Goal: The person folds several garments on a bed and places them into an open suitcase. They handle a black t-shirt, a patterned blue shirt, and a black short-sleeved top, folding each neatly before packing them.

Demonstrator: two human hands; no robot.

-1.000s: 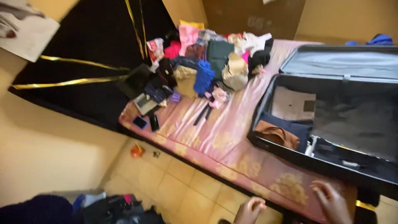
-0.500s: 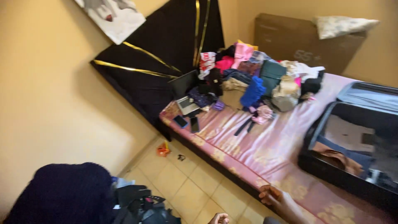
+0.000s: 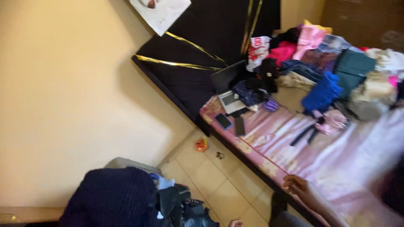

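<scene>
The right hand (image 3: 299, 187) rests loosely curled, empty, on the bed's (image 3: 336, 155) near edge; the left hand (image 3: 236, 223) barely shows, grip unclear. Clothes pile (image 3: 332, 71) lies unsorted at the head end, packing seemingly early.

View: swung left; yellow wall (image 3: 63, 105) now fills left half.
Suitcase: gone past right edge.
Right hand (image 3: 299, 186): now on pink bedspread (image 3: 336, 155), lower right.
Left hand (image 3: 236, 223): only fingertips at bottom edge.
</scene>
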